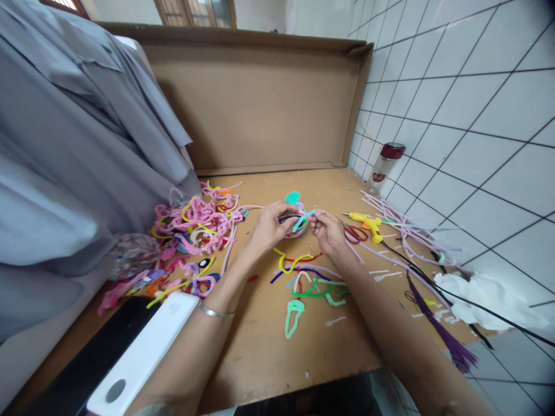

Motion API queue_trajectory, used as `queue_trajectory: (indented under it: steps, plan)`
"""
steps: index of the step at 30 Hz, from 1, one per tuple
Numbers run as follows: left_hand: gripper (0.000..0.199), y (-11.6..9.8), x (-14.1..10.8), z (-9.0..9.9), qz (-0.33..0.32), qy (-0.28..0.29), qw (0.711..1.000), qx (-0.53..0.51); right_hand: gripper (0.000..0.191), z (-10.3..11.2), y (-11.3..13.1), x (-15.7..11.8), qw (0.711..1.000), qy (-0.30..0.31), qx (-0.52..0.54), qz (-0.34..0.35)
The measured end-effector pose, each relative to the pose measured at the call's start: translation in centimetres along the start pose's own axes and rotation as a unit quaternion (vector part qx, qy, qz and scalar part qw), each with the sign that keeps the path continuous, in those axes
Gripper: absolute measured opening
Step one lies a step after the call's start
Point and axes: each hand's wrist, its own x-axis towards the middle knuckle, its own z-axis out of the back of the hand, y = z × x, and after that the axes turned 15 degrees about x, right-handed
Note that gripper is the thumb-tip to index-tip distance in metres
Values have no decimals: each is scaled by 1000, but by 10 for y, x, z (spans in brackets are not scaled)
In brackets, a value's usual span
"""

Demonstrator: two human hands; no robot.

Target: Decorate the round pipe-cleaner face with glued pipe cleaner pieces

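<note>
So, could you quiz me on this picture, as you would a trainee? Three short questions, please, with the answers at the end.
1. Multiple choice: what is the main colour of the glue gun?
A) blue
B) yellow
C) white

2. True or false: the tassel lies nearer to the camera than the glue gun does.

3. Short answer: what colour is the strip that shows between the left hand and the right hand?

Key:
1. B
2. True
3. Light blue
</note>
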Motion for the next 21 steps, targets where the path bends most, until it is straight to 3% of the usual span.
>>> queue_trajectory:
  steps: [6, 10, 16, 21]
  plan:
    - [17, -7, -1, -15, 47, 5, 988, -144, 19, 0, -3, 1, 998, 5, 61, -35]
    - [20, -4, 0, -22, 95, -24, 973, -210, 17, -5, -8, -3, 997, 4, 65, -48]
    - [29, -15, 1, -14, 179, -48, 951, -249, 15, -15, -14, -14, 998, 29, 12, -50]
    - [36, -15, 4, -9, 193, -57, 930, -306, 15, -20, -16, -22, 994, 96, -53, -20]
